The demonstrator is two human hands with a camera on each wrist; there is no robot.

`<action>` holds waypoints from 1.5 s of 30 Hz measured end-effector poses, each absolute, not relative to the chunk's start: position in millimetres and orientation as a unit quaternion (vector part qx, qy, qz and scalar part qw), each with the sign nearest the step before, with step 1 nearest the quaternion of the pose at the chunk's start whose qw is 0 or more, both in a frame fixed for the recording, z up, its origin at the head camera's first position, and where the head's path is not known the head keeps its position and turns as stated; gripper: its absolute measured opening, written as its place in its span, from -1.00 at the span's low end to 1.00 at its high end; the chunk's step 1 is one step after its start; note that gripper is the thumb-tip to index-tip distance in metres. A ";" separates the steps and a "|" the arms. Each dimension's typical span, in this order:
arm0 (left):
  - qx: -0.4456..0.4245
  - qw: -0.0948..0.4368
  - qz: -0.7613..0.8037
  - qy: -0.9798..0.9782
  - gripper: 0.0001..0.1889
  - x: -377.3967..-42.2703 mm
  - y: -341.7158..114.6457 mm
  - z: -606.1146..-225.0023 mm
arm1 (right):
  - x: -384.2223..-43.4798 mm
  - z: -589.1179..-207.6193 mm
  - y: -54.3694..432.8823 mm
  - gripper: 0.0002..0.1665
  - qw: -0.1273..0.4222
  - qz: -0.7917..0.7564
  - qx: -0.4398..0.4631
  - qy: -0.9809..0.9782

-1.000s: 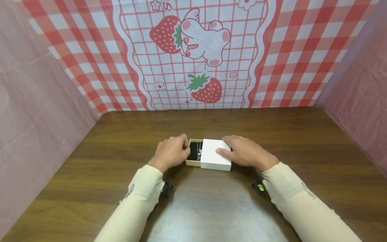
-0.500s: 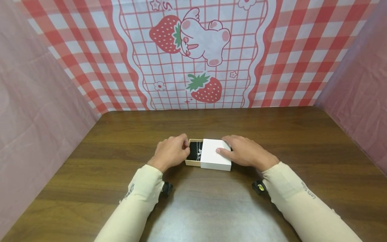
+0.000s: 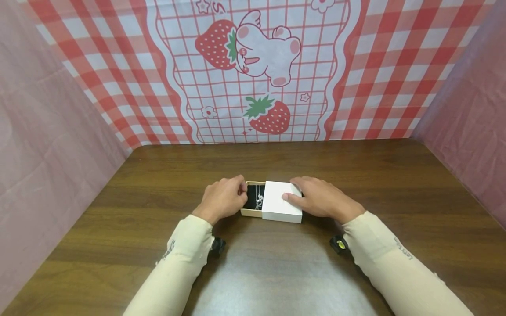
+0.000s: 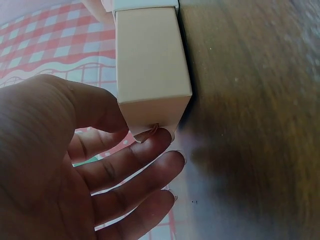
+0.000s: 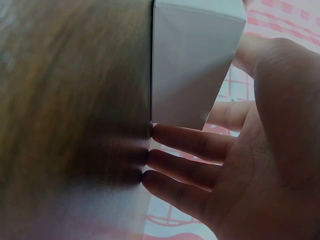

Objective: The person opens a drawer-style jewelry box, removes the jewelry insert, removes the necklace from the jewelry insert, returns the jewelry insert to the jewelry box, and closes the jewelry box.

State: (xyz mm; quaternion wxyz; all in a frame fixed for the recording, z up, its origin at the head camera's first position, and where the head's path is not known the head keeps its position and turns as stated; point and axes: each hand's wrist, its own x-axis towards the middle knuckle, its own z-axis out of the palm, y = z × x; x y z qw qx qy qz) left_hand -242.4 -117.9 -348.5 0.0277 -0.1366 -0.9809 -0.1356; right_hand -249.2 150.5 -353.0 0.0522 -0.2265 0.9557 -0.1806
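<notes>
Left hand (image 3: 223, 198) pinched drawer (image 3: 251, 213) at its three o'clock. Right hand (image 3: 326, 199) gripped white sleeve (image 3: 276, 204) at its nine; joined long axis ran nine to three

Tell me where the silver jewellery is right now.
In the head view, just left of the white box cover, the silver jewellery lies on the black lining of the partly open drawer, between that cover and the person's left hand.

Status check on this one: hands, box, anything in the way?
Left hand holding drawer at ribbon loop; right hand gripping white sleeve. Drawer partly out, silvery jewelry showing on black lining. No obstruction seen.
</notes>
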 end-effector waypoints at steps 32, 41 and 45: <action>-0.130 0.028 -0.135 -0.982 -0.79 -242.2 -119.3 -348.5 | -248.8 -353.4 150.6 -0.15 0.052 -0.183 -0.231 0.954; -0.128 0.027 -0.136 -0.982 -0.76 -243.5 -119.8 -348.8 | -249.0 -353.6 150.6 -0.15 0.051 -0.183 -0.231 0.954; -0.128 0.029 -0.136 -0.982 -0.73 -243.0 -120.8 -348.1 | -249.5 -354.3 150.6 -0.17 0.042 -0.180 -0.237 0.954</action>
